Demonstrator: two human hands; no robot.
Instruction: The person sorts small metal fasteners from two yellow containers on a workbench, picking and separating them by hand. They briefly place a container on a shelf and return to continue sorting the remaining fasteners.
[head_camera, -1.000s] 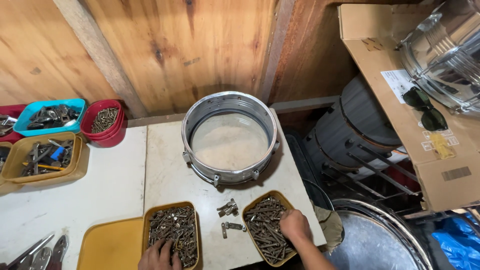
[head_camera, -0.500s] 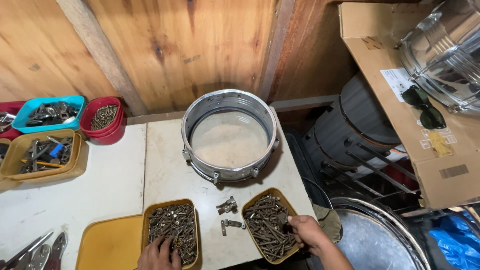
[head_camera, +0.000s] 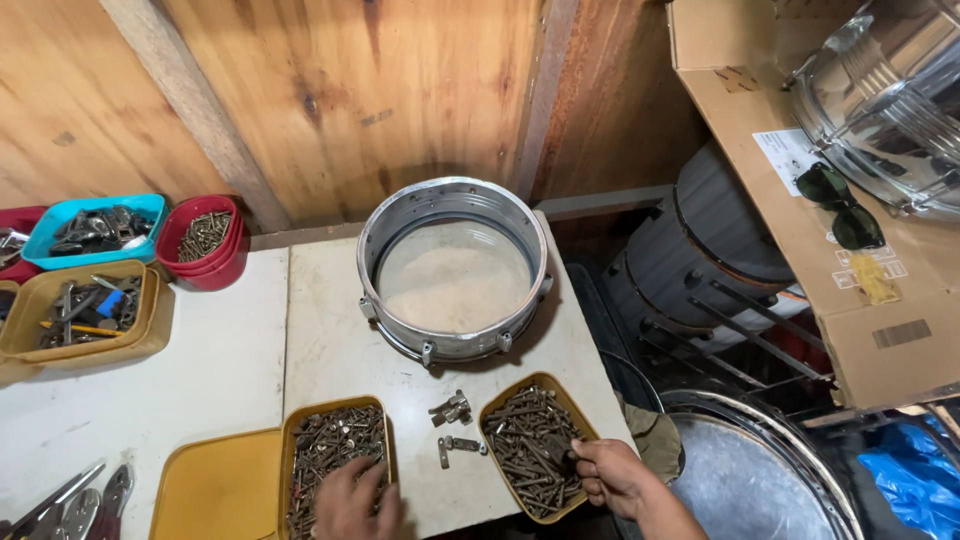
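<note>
Wood-walled worktop (head_camera: 330, 340): left hand (head_camera: 350, 500) spread in screw tray (head_camera: 335, 450); right hand (head_camera: 612, 478) fingers pinching bolts at overhanging bolt tray (head_camera: 535, 450). Likely to tip if pulled.

Two hardware-filled yellow trays (head_camera: 338, 455) (head_camera: 533, 455), one drum shell (head_camera: 453, 268), two loose brackets (head_camera: 452, 408) (head_camera: 460, 446).

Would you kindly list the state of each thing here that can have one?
Round metal drum shell: lying flat on the table, open at the top, lugs fitted.
Right yellow plastic tray: full of dark bolts, right hand closed on some at its edge.
Middle yellow plastic tray: full of screws, left hand resting in it.
Flat yellow lid: empty.
Red round bowl: holding screws.
</note>
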